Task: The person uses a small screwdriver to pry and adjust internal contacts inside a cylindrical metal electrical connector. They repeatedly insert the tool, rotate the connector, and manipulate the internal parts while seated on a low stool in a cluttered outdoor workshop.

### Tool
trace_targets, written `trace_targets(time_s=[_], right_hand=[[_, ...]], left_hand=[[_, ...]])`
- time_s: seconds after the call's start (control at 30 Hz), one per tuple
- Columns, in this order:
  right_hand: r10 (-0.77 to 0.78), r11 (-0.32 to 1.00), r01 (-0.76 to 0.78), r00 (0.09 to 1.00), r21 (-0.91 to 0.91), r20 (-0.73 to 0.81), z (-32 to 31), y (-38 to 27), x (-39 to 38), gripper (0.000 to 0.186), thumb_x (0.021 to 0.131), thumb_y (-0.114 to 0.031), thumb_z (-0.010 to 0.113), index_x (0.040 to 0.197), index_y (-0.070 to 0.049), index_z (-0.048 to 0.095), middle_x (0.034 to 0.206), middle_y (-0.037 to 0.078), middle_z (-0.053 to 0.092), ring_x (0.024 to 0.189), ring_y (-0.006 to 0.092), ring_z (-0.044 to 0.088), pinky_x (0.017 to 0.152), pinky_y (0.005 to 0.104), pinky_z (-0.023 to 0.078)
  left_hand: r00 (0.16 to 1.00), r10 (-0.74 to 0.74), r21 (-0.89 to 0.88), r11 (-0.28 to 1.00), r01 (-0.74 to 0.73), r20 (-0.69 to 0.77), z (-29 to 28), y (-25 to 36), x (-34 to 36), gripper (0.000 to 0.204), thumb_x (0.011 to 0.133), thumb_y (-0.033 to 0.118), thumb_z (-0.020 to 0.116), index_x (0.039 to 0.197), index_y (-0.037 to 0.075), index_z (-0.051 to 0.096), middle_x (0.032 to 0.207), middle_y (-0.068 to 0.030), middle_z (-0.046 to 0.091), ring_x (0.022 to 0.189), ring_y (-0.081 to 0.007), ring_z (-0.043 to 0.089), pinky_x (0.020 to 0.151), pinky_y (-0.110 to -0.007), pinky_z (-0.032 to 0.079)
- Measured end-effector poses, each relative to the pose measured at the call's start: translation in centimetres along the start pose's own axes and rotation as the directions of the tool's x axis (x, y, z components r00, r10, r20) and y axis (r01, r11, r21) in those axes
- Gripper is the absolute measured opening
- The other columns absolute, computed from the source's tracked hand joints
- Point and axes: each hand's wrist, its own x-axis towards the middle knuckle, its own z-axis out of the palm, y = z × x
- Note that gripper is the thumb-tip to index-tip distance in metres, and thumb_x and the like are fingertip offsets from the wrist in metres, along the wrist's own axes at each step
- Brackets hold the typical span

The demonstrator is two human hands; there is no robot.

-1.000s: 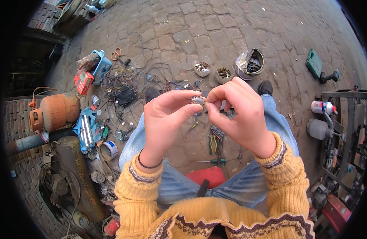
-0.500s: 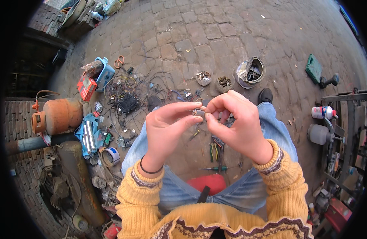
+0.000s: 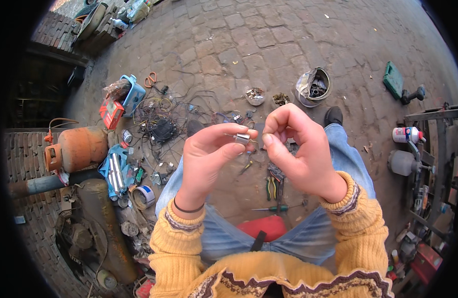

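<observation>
Held between the thumb and fingers of my left hand (image 3: 203,158) is a small motor (image 3: 242,138), a silver cylinder with a thin shaft sticking out on its left. My right hand (image 3: 306,155) is just right of it, apart from the motor, thumb pressed to the fingertips in a pinch. Whatever that pinch holds, if anything, is too small to make out. On the ground below the hands lie pliers (image 3: 271,189) with yellow-green handles and a green-handled screwdriver (image 3: 275,208). A red seat-like surface (image 3: 261,227) shows between my legs.
Tangled wires (image 3: 162,128) spread at the left, near a blue basket (image 3: 134,94) and an orange gas cylinder (image 3: 84,147). Ahead stand a tub of small metal parts (image 3: 255,97) and a bucket (image 3: 309,102). A drill (image 3: 414,95) and a metal rack (image 3: 432,164) are at the right.
My right hand has drawn away to the right from the motor, which stays in my left hand. More of the motor's silver body now shows.
</observation>
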Motion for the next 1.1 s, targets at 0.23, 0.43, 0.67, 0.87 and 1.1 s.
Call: trace_targets(time_s=[0.23, 0.43, 0.67, 0.87, 1.1], right_hand=[[0.043, 0.972, -0.028, 0.997, 0.233, -0.061, 0.5, -0.2, 0.1, 0.021, 0.085, 0.007, 0.067, 0.101, 0.001, 0.056, 0.099, 0.004, 0.057, 0.089, 0.0086, 0.059, 0.083, 0.0255, 0.056], [0.117, 0.983, -0.111, 0.993, 0.145, -0.029, 0.7, 0.0, 0.0, 0.019, 0.086, 0.004, 0.071, 0.102, 0.002, 0.061, 0.098, 0.002, 0.062, 0.089, 0.0080, 0.062, 0.082, 0.0248, 0.056], [-0.024, 1.000, 0.024, 0.996, 0.001, -0.081, 1.1, 0.4, 0.1, 0.014, 0.085, 0.003, 0.071, 0.097, 0.001, 0.065, 0.094, 0.005, 0.066, 0.085, 0.0110, 0.067, 0.076, 0.0259, 0.058], [-0.143, 0.982, 0.133, 0.987, -0.136, -0.070, 1.1, 0.3, 0.3, 0.014, 0.082, 0.004, 0.072, 0.095, 0.001, 0.067, 0.091, 0.006, 0.066, 0.080, 0.0126, 0.066, 0.069, 0.0258, 0.056], [-0.096, 0.995, 0.102, 0.972, 0.018, -0.214, 0.9, 2.0, 0.6, 0.013, 0.087, -0.006, 0.073, 0.098, -0.002, 0.069, 0.089, 0.005, 0.069, 0.077, 0.0111, 0.066, 0.068, 0.0248, 0.053]], left_hand=[[0.997, 0.067, -0.002, 0.998, -0.068, -0.038, 0.6, -0.2, -0.1, 0.028, 0.088, -0.004, 0.071, 0.116, -0.001, 0.067, 0.119, -0.0205, 0.070, 0.098, -0.0211, 0.070, 0.088, -0.035, 0.058], [0.998, 0.061, 0.014, 0.998, -0.061, -0.034, 0.6, -0.3, 0.0, 0.027, 0.089, -0.004, 0.071, 0.116, -0.001, 0.067, 0.125, -0.0210, 0.067, 0.100, -0.0213, 0.069, 0.091, -0.035, 0.058], [0.997, 0.047, 0.064, 0.997, -0.043, -0.060, 0.2, -0.5, -0.2, 0.030, 0.090, 0.000, 0.072, 0.119, -0.005, 0.067, 0.118, -0.0177, 0.070, 0.100, -0.0212, 0.070, 0.090, -0.034, 0.058], [0.996, -0.015, 0.045, 0.999, 0.019, -0.086, 0.3, -0.6, -0.3, 0.028, 0.094, 0.000, 0.069, 0.121, -0.004, 0.068, 0.113, -0.0125, 0.073, 0.098, -0.0176, 0.071, 0.088, -0.030, 0.058], [0.984, -0.004, -0.001, 1.000, 0.004, -0.177, 0.4, -0.4, 0.1, 0.026, 0.096, 0.004, 0.067, 0.120, -0.004, 0.066, 0.112, -0.0163, 0.073, 0.095, -0.0211, 0.073, 0.083, -0.030, 0.059]])
